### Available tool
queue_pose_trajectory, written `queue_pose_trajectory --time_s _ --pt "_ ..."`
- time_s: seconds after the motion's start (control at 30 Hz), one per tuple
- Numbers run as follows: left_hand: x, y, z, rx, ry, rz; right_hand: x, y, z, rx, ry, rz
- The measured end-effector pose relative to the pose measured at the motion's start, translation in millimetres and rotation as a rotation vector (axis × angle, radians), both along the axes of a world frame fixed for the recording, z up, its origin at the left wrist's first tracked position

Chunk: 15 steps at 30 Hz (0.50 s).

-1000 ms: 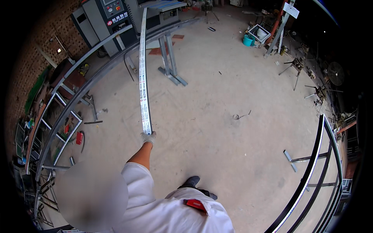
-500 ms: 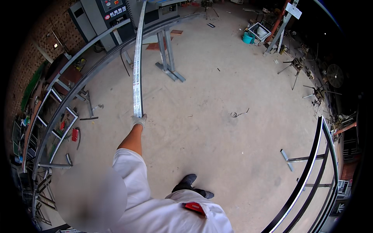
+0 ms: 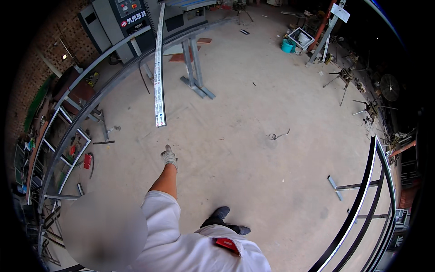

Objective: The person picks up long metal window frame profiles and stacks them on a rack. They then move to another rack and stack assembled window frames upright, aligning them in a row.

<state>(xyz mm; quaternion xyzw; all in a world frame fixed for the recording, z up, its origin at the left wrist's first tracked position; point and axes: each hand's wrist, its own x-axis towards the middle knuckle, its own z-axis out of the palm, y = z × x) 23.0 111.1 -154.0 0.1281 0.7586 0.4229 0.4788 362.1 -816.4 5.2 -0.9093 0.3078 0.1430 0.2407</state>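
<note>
Strip (image 3: pixel 158 81) lengthwise, apparently toward machine (image 3: pixel 130 16)

Soft light on the floor (image 3: pixel 244 167); deep shadow right of it, bowed lines around, blurred disc (image 3: pixel 104 231) lower-left.

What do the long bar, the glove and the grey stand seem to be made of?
Bar: probably a metal profile, its pale, printed face looking film-wrapped, so the surface beneath is uncertain. Glove: likely knitted fabric, matte and whitish, judging by its soft, close fit. Stand: likely steel, dull grey, from its straight, box-like members; painted or bare, I can't tell.
</note>
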Motion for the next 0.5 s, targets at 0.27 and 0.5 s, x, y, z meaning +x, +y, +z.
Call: queue_pose_trajectory --time_s 0.27,0.5 --pt "-10.8 -63.0 -6.9 -0.045 -0.338 0.049 -16.4 44.0 35.2 -0.09 -0.063 -0.089" --pt "2.7 -7.4 26.7 0.1 -0.379 -0.042 -18.3 29.4 22.2 -0.157 -0.075 -0.061"
